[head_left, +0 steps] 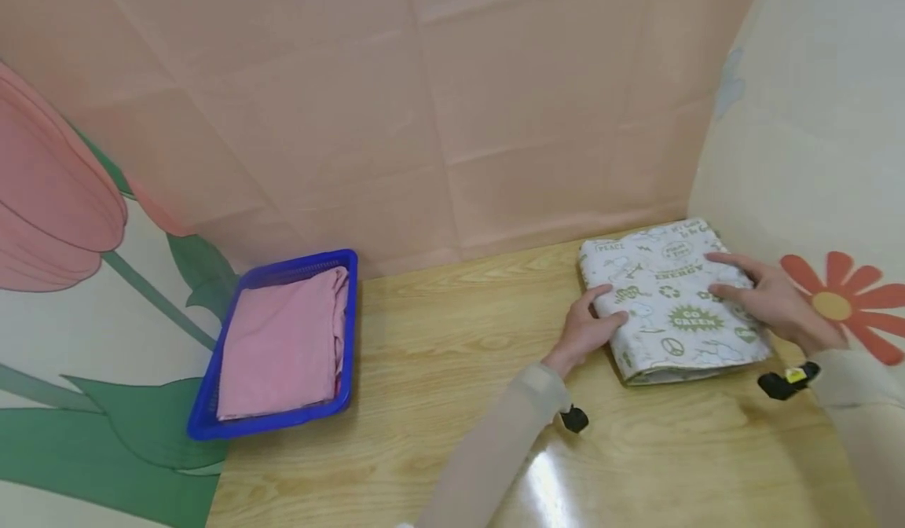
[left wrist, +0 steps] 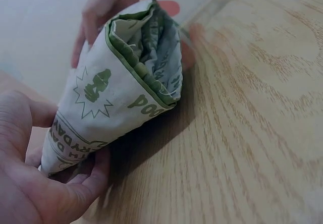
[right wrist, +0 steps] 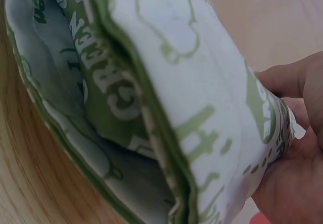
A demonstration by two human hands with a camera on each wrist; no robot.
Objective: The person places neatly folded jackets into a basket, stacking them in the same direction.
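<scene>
A folded white cloth (head_left: 668, 308) with green printed words and pictures lies on the right of the table in the head view. My left hand (head_left: 583, 331) grips its left edge, thumb above and fingers underneath, as the left wrist view shows. On the opposite side my right hand (head_left: 774, 300) holds the cloth's right edge between thumb and fingers. From the left wrist, the near end of the cloth (left wrist: 96, 98) gapes, with green-trimmed layers tucked inside. The right wrist view shows the same green edging and inner layers on the cloth (right wrist: 202, 108) close up.
At the left of the wooden table (head_left: 452, 379) stands a blue plastic basket (head_left: 349, 371) holding a folded pink cloth (head_left: 279, 347). A peach-coloured sheet (head_left: 452, 119) hangs behind. The right wall (head_left: 813, 159) with a red flower rises close to my right hand.
</scene>
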